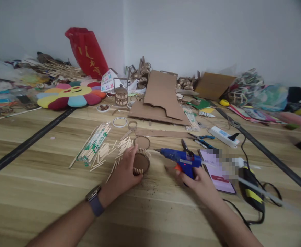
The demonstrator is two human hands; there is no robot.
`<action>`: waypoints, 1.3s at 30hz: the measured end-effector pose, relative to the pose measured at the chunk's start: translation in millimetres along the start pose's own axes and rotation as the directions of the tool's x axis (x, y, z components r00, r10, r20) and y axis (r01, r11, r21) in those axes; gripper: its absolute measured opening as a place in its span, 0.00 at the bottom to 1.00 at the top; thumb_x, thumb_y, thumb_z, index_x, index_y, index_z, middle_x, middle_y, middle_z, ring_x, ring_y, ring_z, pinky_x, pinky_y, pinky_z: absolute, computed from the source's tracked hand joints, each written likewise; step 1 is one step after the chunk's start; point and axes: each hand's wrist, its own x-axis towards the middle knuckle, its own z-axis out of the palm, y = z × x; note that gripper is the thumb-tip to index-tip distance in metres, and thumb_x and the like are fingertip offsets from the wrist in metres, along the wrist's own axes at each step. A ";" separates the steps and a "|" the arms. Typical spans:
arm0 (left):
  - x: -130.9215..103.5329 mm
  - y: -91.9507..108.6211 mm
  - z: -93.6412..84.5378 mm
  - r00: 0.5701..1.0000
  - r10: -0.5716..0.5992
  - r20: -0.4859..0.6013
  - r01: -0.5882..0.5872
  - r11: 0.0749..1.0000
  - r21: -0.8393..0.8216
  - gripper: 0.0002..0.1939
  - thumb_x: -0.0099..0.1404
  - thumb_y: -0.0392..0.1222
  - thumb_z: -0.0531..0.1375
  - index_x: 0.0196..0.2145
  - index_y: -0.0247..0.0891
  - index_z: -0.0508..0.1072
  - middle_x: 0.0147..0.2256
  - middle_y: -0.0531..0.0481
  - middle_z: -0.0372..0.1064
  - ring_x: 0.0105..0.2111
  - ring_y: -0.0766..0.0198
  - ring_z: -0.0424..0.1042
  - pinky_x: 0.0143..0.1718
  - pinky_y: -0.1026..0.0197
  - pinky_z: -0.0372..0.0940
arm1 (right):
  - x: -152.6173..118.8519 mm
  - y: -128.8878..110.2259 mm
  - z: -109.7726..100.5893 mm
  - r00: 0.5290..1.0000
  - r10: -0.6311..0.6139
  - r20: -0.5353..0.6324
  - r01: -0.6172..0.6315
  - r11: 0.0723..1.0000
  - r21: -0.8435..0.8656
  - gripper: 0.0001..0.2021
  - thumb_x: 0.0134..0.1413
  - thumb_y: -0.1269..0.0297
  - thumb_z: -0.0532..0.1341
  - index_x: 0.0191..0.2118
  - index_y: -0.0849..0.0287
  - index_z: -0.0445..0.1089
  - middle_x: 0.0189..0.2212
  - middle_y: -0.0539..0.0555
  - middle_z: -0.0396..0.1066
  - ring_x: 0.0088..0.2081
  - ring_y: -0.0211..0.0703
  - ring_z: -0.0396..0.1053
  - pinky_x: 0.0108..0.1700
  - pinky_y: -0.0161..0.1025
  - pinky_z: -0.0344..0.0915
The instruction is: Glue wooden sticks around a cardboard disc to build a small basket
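Observation:
My left hand (pixel 124 168) grips the near-left side of a round cardboard basket base (pixel 141 162), with short wooden sticks standing around its rim. A blue hot glue gun (pixel 174 156) is in my right hand (pixel 200 183), its small red light lit. The gun's nozzle points left, to the right of the base's rim; whether it touches is too blurred to tell. Just behind the base lies a cardboard disc (pixel 141 141) with a dark rim. Short cut sticks (pixel 104 153) are scattered to the left, beside a plastic pack of sticks (pixel 95 143).
Pliers (pixel 203 137), a phone (pixel 217 171), a power strip (pixel 222 136) and a black-yellow tool (pixel 252 195) with a cord lie on the right. Behind are cardboard sheets (pixel 163 96), a small finished stick bucket (pixel 121 96) and a flower cushion (pixel 75 94).

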 end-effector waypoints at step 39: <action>1.5 -6.1 0.0 0.998 -0.054 -0.016 0.054 0.998 -0.016 0.55 0.51 0.31 0.66 0.70 0.45 0.41 0.62 0.38 0.59 0.63 0.44 0.61 0.62 0.39 0.60 | -14.0 14.1 36.0 0.915 -0.293 0.279 0.308 0.951 -0.012 0.20 0.61 0.43 0.58 0.31 0.56 0.70 0.27 0.51 0.73 0.29 0.43 0.71 0.31 0.36 0.66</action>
